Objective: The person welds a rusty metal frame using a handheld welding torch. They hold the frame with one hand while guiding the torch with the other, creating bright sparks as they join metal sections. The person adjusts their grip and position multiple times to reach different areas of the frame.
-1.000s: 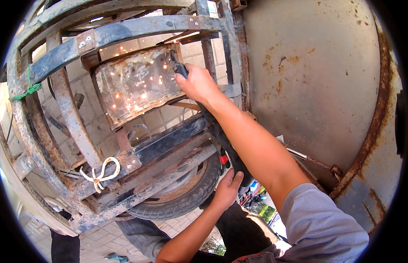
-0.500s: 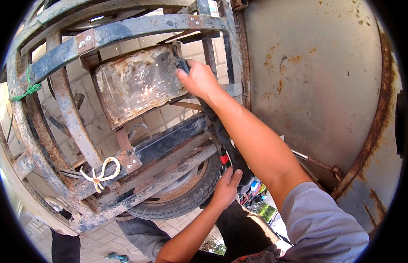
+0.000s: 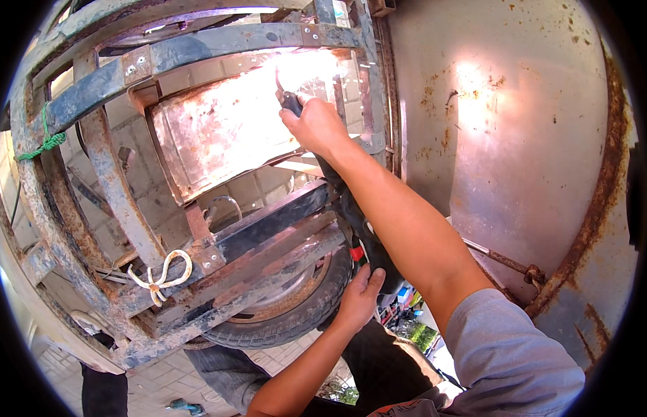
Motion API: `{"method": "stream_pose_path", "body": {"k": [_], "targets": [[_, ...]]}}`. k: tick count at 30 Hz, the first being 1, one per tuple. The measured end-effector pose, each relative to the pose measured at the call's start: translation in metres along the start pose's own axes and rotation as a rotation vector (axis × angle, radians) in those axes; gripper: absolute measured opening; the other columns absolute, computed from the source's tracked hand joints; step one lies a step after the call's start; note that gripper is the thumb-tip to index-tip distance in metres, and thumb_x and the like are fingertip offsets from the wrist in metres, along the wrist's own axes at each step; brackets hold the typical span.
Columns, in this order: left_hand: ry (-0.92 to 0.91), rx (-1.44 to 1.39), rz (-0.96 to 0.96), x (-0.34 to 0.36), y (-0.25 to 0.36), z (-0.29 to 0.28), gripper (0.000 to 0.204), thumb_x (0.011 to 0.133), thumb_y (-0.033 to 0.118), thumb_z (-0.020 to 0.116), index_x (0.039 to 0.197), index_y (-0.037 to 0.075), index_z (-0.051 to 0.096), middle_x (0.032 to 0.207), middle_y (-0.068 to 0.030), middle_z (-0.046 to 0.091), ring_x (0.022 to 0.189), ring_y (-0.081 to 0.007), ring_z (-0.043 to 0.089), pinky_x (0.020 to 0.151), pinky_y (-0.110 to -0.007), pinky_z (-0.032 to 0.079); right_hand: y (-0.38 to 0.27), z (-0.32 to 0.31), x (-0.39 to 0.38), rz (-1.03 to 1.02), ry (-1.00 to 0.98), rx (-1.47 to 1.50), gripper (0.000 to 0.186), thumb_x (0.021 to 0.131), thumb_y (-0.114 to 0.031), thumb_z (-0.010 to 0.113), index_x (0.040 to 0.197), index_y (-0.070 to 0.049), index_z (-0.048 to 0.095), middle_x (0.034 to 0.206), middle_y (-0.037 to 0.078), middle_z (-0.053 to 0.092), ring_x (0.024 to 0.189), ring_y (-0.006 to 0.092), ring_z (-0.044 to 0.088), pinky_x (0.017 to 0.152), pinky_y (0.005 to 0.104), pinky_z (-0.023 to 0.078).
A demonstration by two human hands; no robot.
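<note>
My right hand is closed round the black handle of a welding torch. Its curved neck points up at the corner of a rusty metal box, where a white glare with sparks hides the tip and the joint. The box sits inside a worn steel frame. Lower down, my left hand is closed on a black object beside the frame. Its kind cannot be made out; a red piece shows next to it.
A tyre lies under the frame's lower rails. To the right stands a large rust-spotted metal panel with a rod near its foot. Green cord and a white tie hang on the frame. Paving lies below.
A bright arc has flared up at the torch tip, lighting the box and the panel, where only small sparks showed before. Both hands have stayed nearly still.
</note>
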State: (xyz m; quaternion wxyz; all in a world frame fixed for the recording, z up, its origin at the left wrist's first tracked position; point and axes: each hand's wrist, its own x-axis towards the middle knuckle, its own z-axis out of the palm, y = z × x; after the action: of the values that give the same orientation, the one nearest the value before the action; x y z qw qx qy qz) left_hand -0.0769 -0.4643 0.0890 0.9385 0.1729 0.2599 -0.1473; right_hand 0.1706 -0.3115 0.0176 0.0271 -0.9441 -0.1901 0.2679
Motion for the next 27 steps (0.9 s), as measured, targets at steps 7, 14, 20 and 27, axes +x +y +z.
{"method": "stream_pose_path", "body": {"k": [7,14,20,27], "targets": [[-0.02,-0.052,-0.019,-0.004,0.017,0.001,0.041,0.097,0.037,0.047,0.111,-0.001,0.052,0.09,-0.0052,0.058,0.083,-0.01,0.05,0.076,-0.025,0.042,-0.007,-0.003,-0.004,-0.036,0.013,0.015,0.04,0.08,-0.032,0.059,0.098,0.004,0.061,0.085,0.028,0.063,0.084,0.0417,0.062,0.075,0.0445,0.048],[-0.116,-0.032,-0.075,-0.006,0.008,0.001,0.048,0.098,0.036,0.045,0.13,0.0,0.044,0.122,-0.0062,0.055,0.112,-0.0124,0.049,0.096,-0.028,0.038,-0.007,0.0,-0.014,-0.055,-0.021,-0.016,0.037,0.081,-0.026,0.06,0.097,0.007,0.059,0.092,0.03,0.062,0.09,0.0447,0.06,0.081,0.0478,0.048],[-0.048,-0.057,-0.023,-0.004,0.003,0.002,0.049,0.097,0.04,0.046,0.12,-0.004,0.049,0.104,-0.0117,0.062,0.095,-0.0144,0.055,0.085,-0.028,0.042,-0.005,-0.004,-0.012,-0.072,0.035,0.0,0.037,0.081,-0.027,0.06,0.097,0.007,0.059,0.091,0.03,0.062,0.09,0.0447,0.06,0.081,0.048,0.048],[-0.027,-0.027,0.001,-0.003,0.003,0.001,0.044,0.097,0.039,0.046,0.114,-0.001,0.052,0.092,-0.009,0.061,0.084,-0.0134,0.053,0.078,-0.028,0.043,-0.005,-0.003,-0.008,-0.057,0.03,0.0,0.037,0.081,-0.027,0.06,0.096,0.006,0.059,0.09,0.03,0.062,0.09,0.0449,0.06,0.082,0.048,0.047]]}}
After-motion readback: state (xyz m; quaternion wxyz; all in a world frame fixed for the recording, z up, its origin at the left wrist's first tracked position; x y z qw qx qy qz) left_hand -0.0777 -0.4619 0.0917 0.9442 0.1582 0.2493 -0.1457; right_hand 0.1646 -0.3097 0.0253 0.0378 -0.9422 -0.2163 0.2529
